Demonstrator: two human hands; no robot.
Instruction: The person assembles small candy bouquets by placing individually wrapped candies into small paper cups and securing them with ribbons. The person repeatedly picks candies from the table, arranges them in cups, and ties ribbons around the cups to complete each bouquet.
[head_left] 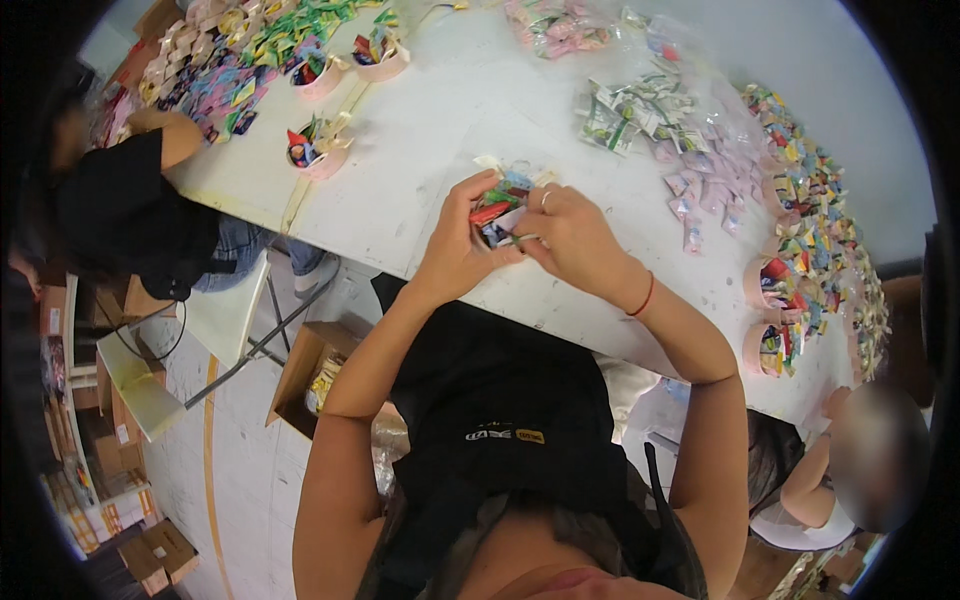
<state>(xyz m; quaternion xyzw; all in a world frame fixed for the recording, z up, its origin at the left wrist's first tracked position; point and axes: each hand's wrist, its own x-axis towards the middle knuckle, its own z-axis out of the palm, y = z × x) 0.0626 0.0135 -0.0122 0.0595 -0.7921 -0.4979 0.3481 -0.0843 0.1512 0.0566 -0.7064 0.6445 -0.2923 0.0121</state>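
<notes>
In front of me on the white table (pixel 420 130) is a small container of mixed wrapped packets (pixel 497 206), with red, green, blue and white pieces showing. My left hand (pixel 458 245) curves around its left and near side, and the container's wall is mostly hidden by my fingers. From the right, my right hand (pixel 582 240) reaches over the container, thumb and fingers pinched on a small whitish packet (pixel 518 238) at its top. A ring and a red cord bracelet are on that hand and wrist.
Pink tubs of packets (pixel 322 163) stand at the back left, near piles of colourful packets (pixel 215 95). To the right lie green-and-white packets (pixel 640 110), pink packets (pixel 712 175) and many filled tubs (pixel 762 350). One person (pixel 130 190) sits left, another (pixel 815 480) right. An open carton (pixel 300 375) is below.
</notes>
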